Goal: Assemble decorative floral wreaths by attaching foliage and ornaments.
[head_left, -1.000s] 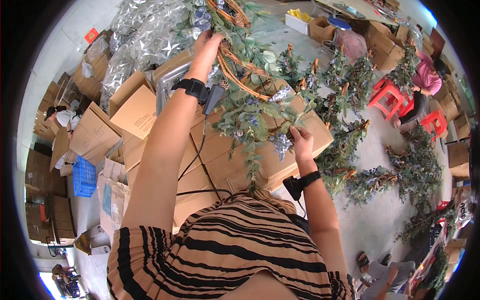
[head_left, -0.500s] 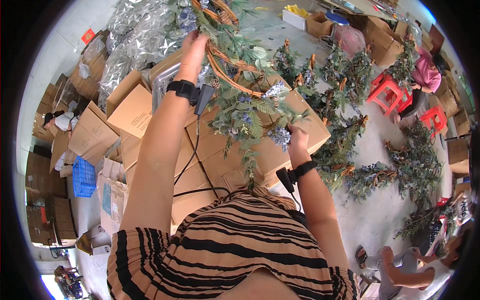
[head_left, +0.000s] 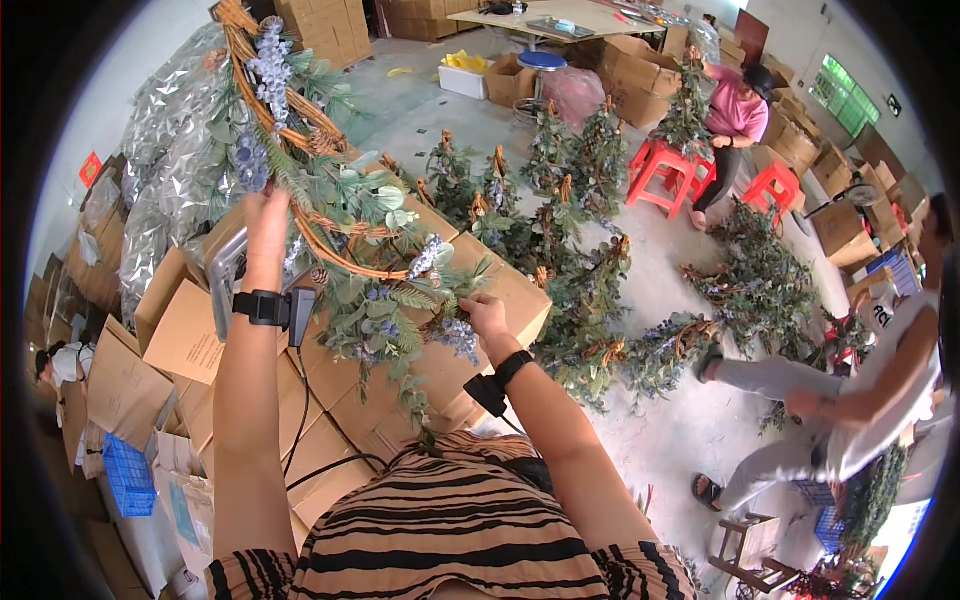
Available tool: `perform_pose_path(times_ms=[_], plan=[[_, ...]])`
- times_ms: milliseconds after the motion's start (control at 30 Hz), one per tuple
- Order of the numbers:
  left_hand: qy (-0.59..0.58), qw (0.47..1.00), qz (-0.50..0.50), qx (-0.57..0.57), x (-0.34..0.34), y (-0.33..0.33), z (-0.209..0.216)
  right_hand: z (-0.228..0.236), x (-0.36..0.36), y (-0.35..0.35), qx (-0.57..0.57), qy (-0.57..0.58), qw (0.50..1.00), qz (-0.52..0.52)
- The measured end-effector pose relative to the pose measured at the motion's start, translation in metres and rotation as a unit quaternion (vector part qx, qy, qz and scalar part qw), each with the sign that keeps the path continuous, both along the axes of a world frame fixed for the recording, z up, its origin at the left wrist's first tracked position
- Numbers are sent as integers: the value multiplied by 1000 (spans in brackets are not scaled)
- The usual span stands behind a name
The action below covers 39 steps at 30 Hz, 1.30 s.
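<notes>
Over the cardboard boxes (head_left: 515, 290), the left hand (head_left: 266, 225) grips the vine wreath (head_left: 348, 190), fingertips hidden; the right hand (head_left: 487, 317) pinches its lower edge beside blue berries (head_left: 460, 340). Light pressure should prevent crushing.

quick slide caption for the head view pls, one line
Left hand and right hand hold a twig-and-greenery decoration over cardboard boxes.

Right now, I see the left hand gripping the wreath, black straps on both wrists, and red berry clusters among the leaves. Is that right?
Not quite: the berry clusters are bluish, not red, as the head view shows. The left hand does grip the wreath, and both wrists wear black straps.
</notes>
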<state>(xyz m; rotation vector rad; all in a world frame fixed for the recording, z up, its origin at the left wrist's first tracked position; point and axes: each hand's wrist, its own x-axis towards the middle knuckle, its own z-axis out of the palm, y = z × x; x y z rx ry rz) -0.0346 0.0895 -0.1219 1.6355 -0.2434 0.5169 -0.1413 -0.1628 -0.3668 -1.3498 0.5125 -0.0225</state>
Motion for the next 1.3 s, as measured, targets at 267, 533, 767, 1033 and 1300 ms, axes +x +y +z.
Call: perform_pose_path(times_ms=[267,533,767,1033,1300], plan=[[-9,1000,-10,25,12,-5,-4,-12,-13,10,31,-8,997,-77],[-5,1000,2,30,2,-6,1,-6,8,0,0,-43,999,26],[38,994,50,86,5,0,-5,-7,13,5,-101,-61,992,47],[-29,998,-6,50,-3,-13,1,-2,3,-2,-61,-24,995,78],[-19,996,15,80,12,-4,-7,6,-12,-14,-65,-28,991,113]])
